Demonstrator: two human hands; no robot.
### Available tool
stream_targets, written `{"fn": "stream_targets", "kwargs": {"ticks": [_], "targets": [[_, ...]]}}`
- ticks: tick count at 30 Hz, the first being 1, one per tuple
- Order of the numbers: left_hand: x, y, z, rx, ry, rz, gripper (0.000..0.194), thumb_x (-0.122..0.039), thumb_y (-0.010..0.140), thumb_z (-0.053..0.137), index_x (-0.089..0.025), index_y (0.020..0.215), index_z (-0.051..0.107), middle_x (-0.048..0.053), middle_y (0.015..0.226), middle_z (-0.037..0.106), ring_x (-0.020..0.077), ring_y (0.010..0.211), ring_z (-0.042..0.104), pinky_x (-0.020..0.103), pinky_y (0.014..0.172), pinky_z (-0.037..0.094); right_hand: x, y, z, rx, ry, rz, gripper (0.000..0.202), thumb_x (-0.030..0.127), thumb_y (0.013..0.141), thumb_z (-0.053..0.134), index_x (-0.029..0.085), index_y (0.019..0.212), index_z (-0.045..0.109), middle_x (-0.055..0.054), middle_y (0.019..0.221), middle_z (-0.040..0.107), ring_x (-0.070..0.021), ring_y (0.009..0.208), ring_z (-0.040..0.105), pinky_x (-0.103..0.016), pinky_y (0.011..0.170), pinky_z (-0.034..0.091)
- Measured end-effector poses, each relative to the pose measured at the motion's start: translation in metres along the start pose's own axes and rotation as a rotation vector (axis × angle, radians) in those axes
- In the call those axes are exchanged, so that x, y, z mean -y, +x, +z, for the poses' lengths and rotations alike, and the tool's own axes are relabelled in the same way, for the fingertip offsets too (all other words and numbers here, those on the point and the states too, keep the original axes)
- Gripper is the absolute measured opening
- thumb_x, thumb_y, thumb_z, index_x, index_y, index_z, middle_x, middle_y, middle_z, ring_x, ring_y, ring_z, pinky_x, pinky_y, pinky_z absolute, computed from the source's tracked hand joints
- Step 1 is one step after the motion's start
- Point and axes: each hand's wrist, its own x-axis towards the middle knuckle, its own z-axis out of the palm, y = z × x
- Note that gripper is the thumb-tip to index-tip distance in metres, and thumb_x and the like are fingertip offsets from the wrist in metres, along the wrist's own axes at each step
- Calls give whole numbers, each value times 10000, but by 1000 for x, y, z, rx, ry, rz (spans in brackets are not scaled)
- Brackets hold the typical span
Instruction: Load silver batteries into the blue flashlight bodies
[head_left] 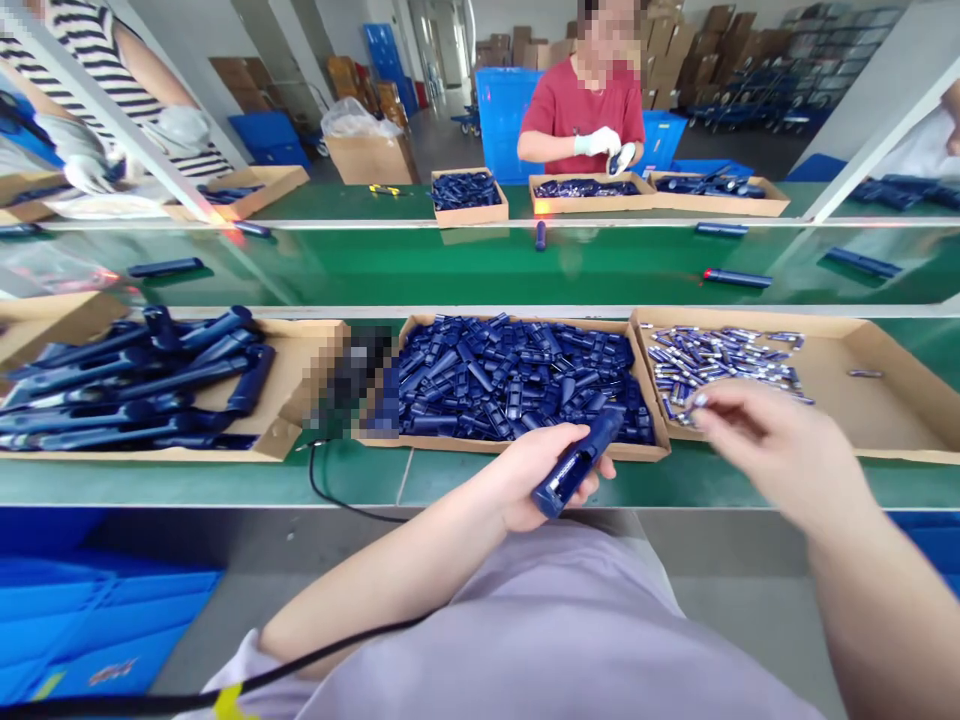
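My left hand [544, 465] is wrapped round a dark blue plastic handle [576, 462], held tilted over the near table edge. An open slot in the handle's side faces me, and something silvery shows inside it. Over the right-hand tray, my right hand [765, 440] has thumb and fingers pinched on a small battery [699, 400], mostly covered by the fingertips. Many loose batteries [720, 360] lie below and beyond it in a cardboard tray [892, 385]. Between the hands and the belt, a middle tray [658, 440] is filled with small dark blue plastic covers [517, 370].
Long blue handles [150, 380] are piled in a tray at left. A black cable [319, 485] hangs over the table edge. Beyond runs a green conveyor belt [420, 265] with several blue handles. Across it, a co-worker in a red shirt [581, 105] handles a part.
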Motion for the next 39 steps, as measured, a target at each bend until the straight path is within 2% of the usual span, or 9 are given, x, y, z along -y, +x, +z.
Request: {"fn": "stream_targets", "kwargs": {"ticks": [4, 9, 12, 14, 16, 19, 25, 32, 39], "targets": [[5, -1, 8, -54, -34, -33, 234, -272, 922, 493, -109, 784, 588, 39, 642, 557, 97, 497, 496, 190, 449, 373, 75, -17, 19, -4, 171, -549, 160, 216, 987, 497, 187, 1026, 649, -38, 994, 687, -132, 906, 629, -249, 802, 517], [10, -2, 12, -94, -59, -25, 181, -247, 914, 533, -133, 775, 549, -10, 602, 500, 78, 490, 467, 181, 465, 375, 84, -25, 39, -23, -80, -666, 214, 144, 962, 501, 131, 1062, 689, -65, 1036, 685, -201, 918, 597, -352, 830, 497], [10, -4, 10, -102, -50, -27, 195, -270, 945, 488, -121, 855, 577, 25, 672, 564, 87, 519, 518, 174, 462, 387, 60, -23, 30, -49, -195, -587, 276, 176, 981, 445, 151, 1082, 701, -80, 1156, 658, -222, 997, 596, -368, 888, 471], [8, -6, 8, -98, -39, -35, 219, -307, 957, 476, -118, 926, 582, 51, 742, 602, 90, 542, 544, 168, 459, 395, 27, -16, 16, -114, -266, -284, 308, 261, 989, 416, 176, 1080, 698, -84, 1185, 644, -227, 1064, 584, -363, 918, 457], [7, -8, 6, -79, -4, -49, 265, -364, 962, 473, -119, 955, 575, 58, 757, 608, 90, 538, 545, 164, 448, 395, -18, -5, 2, -146, -387, 223, 314, 343, 950, 436, 182, 1013, 698, -103, 1106, 660, -250, 1050, 591, -378, 868, 466], [8, -8, 4, -25, 108, -43, 379, -467, 973, 416, -122, 940, 570, 76, 724, 626, 93, 502, 534, 162, 418, 380, -80, 9, -10, 92, -421, 474, 268, 351, 863, 529, 177, 734, 687, -109, 683, 641, -253, 613, 588, -367, 558, 417], [12, -1, 5, 19, 251, 59, 286, -319, 908, 452, -122, 749, 585, 97, 662, 657, 99, 446, 514, 188, 408, 362, -110, 21, 14, 389, -344, 325, 107, 230, 764, 638, 206, 662, 663, -48, 632, 612, -177, 544, 501, -299, 527, 331], [13, -3, 6, 2, 295, 30, 341, -359, 899, 457, -121, 697, 594, 94, 637, 655, 101, 448, 525, 194, 420, 372, -116, 19, 5, 391, -346, 274, 140, 174, 698, 629, 210, 578, 566, -49, 571, 585, -180, 483, 508, -290, 464, 337], [8, -2, 4, 70, 230, 7, 293, -343, 913, 448, -130, 774, 594, 70, 617, 619, 105, 449, 522, 188, 419, 382, -37, -24, -18, 83, 19, -8, 295, 498, 895, 523, 330, 1099, 655, -24, 1022, 692, -206, 760, 676, -326, 641, 551]]}}
